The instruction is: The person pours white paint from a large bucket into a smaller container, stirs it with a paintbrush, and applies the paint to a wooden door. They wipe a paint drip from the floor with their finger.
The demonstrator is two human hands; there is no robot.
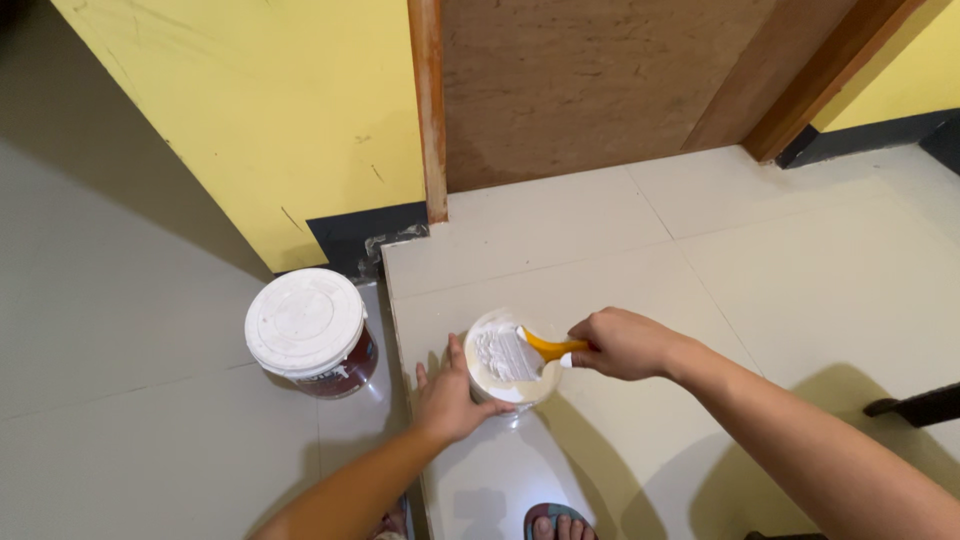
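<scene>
A small round white tub of white paste sits on the pale floor tile. My left hand grips its left side and steadies it. My right hand holds the yellow handle of a putty knife. The knife's flat blade lies in the paste, coated white. Both forearms reach in from the bottom of the head view.
A closed paint bucket with a white lid stands to the left on the lower floor. Behind are a yellow wall, a wooden door frame and a brown door panel. My sandalled toes show below; a dark object lies at right.
</scene>
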